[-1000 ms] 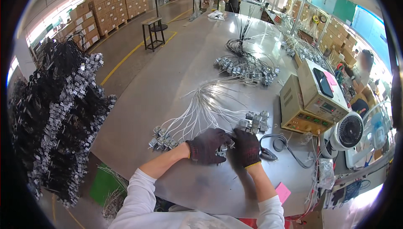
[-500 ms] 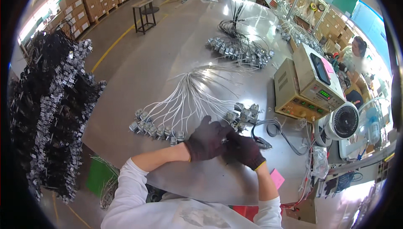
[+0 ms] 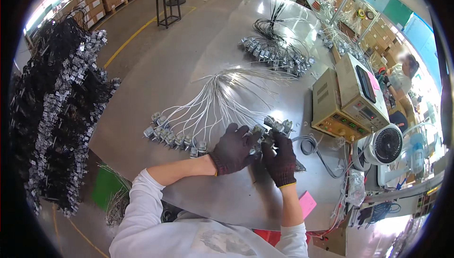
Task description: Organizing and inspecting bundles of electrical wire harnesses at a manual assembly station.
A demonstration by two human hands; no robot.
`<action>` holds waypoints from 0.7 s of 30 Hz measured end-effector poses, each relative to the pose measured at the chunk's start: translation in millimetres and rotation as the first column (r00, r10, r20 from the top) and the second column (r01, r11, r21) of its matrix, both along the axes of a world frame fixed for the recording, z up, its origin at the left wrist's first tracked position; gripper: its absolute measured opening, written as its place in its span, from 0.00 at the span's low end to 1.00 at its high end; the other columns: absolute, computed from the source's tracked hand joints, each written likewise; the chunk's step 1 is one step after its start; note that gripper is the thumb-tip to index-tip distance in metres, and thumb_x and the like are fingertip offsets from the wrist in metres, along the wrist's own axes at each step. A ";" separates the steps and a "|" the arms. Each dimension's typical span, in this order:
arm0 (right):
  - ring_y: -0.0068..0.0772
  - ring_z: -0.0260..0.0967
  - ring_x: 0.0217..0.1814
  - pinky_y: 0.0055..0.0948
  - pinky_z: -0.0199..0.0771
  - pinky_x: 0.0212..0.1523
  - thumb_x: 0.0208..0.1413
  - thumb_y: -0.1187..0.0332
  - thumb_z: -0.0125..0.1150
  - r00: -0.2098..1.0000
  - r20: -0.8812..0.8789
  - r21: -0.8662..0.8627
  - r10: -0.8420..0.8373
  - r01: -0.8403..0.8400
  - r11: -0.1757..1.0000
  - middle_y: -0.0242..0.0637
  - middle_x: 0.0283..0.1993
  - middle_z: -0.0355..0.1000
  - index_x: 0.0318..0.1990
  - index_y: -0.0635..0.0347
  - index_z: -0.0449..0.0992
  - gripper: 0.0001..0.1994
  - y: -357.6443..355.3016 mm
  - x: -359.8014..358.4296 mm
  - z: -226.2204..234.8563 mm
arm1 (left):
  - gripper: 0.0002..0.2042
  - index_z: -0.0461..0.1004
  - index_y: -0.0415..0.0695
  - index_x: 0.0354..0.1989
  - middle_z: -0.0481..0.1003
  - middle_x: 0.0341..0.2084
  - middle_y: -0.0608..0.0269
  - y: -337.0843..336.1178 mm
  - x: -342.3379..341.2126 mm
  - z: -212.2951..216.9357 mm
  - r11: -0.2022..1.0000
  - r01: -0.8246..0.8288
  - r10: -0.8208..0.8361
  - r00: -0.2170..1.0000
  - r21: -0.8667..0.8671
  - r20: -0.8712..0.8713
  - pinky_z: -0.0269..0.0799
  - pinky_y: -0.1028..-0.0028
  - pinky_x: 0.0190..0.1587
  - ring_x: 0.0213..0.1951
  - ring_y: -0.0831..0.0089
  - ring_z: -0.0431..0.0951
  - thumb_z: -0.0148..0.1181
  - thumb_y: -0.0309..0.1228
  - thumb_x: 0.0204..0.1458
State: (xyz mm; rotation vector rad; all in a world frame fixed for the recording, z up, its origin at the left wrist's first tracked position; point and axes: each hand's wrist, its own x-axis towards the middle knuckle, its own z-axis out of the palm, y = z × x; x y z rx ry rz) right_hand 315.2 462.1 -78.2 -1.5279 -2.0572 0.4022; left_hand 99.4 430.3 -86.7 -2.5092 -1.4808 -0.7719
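Observation:
A fan of white cables (image 3: 208, 98) lies on the metal table, its near ends carrying grey plugs. My left hand (image 3: 234, 150), in a dark knit glove, is closed on a plug (image 3: 255, 150) at the right part of the fan; its fingers partly hide it. Beside it my right hand (image 3: 280, 159), gloved the same, has thumb and fingers bent round a plug in the right-hand cluster (image 3: 279, 124). Other grey plugs (image 3: 172, 140) lie in a row left of my left hand. A dark connector (image 3: 300, 166) on a grey cord (image 3: 309, 145) shows beside my right hand.
Two stacked test instruments (image 3: 331, 102) and a small fan (image 3: 385, 144) stand at the right. Black cables with plugs (image 3: 276, 52) lie farther back. A pink note (image 3: 307, 203) is near the front edge. Black cable bundles (image 3: 61, 116) hang at left; a co-worker (image 3: 402, 76) is at right.
My hands were together over a dark spot at the front; they have parted. My right hand has moved up to the right plug cluster. The instrument's upper green display has gone dark.

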 end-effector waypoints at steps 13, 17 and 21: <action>0.44 0.85 0.56 0.41 0.83 0.58 0.73 0.66 0.62 0.941 -0.180 -0.081 0.285 -0.303 0.950 0.51 0.55 0.85 0.64 0.59 0.78 0.17 -5.3 15.3 -26.3 | 0.25 0.79 0.41 0.56 0.79 0.49 0.51 -13.2 30.8 -27.2 0.995 0.050 -0.037 0.988 0.086 -0.151 0.68 0.50 0.58 0.53 0.54 0.77 0.61 0.49 0.60; 0.52 0.78 0.67 0.46 0.77 0.67 0.67 0.64 0.70 0.969 -0.244 -0.321 0.050 -0.129 0.938 0.53 0.63 0.80 0.67 0.62 0.77 0.24 8.1 -1.6 3.4 | 0.22 0.79 0.41 0.53 0.80 0.46 0.52 -8.0 28.7 -24.2 0.997 0.048 -0.035 0.973 0.054 -0.229 0.69 0.49 0.58 0.51 0.55 0.79 0.61 0.48 0.61; 0.59 0.70 0.74 0.51 0.70 0.74 0.64 0.58 0.73 0.990 0.004 0.038 0.142 -0.142 0.989 0.52 0.70 0.75 0.70 0.62 0.74 0.30 31.3 -3.5 -15.8 | 0.19 0.80 0.43 0.49 0.82 0.44 0.54 -3.5 27.7 -33.5 0.978 0.091 -0.131 0.968 -0.188 -0.214 0.69 0.51 0.58 0.48 0.57 0.81 0.63 0.45 0.60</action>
